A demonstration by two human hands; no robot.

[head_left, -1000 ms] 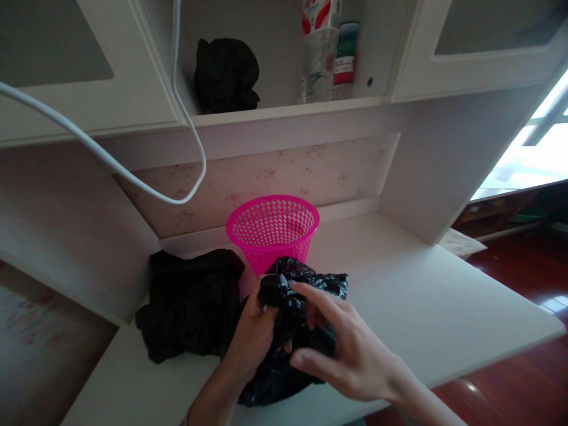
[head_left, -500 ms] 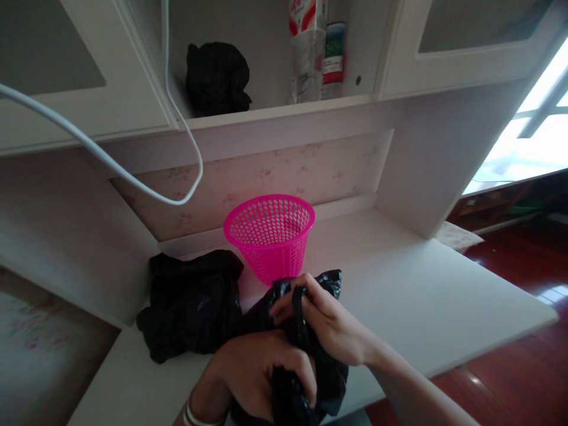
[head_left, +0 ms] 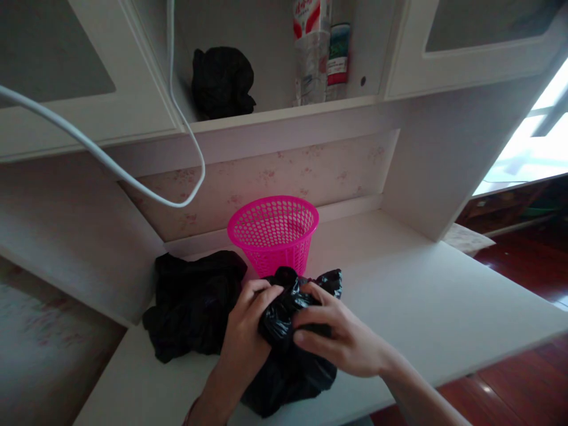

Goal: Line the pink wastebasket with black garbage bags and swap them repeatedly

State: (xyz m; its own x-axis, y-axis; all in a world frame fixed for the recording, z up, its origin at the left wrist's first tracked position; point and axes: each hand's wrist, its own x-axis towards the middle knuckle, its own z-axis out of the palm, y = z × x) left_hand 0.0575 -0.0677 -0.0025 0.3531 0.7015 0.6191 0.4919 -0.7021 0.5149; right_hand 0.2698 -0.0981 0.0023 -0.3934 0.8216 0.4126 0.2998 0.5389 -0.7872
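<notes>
Your left hand (head_left: 248,322) has its fingers curled closed around the near side of the black bag (head_left: 290,370), which lies bunched on the desk (head_left: 421,284) in front of you. Your right hand (head_left: 341,334) sets half-bent, slightly parted fingertips against its other side; you cannot tell whether they grip. Left of your hands sits a second bag (head_left: 195,313). Just beyond stands a pink basket (head_left: 277,255); above, a shelf (head_left: 275,116) holds a bundle (head_left: 222,83) and a bottle (head_left: 313,68).

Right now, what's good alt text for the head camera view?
A person's left fingers grip a black plastic bag at a white desk, right fingers touching it. Behind the bag stands a pink mesh basket; a black bundle lies to the left.
</notes>
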